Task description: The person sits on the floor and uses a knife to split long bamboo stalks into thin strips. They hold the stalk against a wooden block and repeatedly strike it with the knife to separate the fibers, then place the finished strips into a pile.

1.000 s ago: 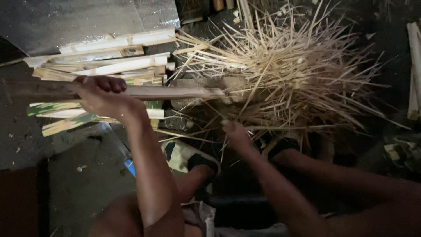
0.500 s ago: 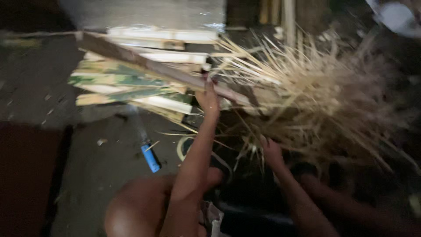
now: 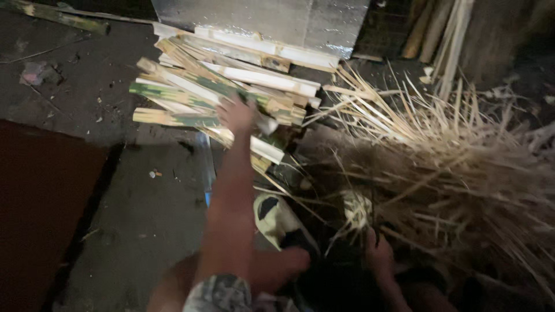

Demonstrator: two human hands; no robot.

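Reaching forward, the left hand (image 3: 236,114) lies on a stack of split bamboo slats (image 3: 222,86), some green-skinned and some pale; the fingers are blurred and mostly hidden behind the back of the hand, so I cannot tell whether they are closed on a slat or only resting on it. The stack sits on the dark ground (image 3: 139,219), in front of a grey sheet (image 3: 260,20) that stands at the top of the view. The right hand (image 3: 378,254) is low near the bottom edge, at the foot of a big heap of thin bamboo splinters (image 3: 451,162) that spreads across the right side; its fingers are lost in shadow and I cannot tell if they are spread or pinching anything. A curl of pale shavings (image 3: 358,211) lies just above that hand. Between the two arms, a white and dark shoe (image 3: 277,219) shows near the knee. A few poles (image 3: 439,29) lean at the upper right, well apart from both hands
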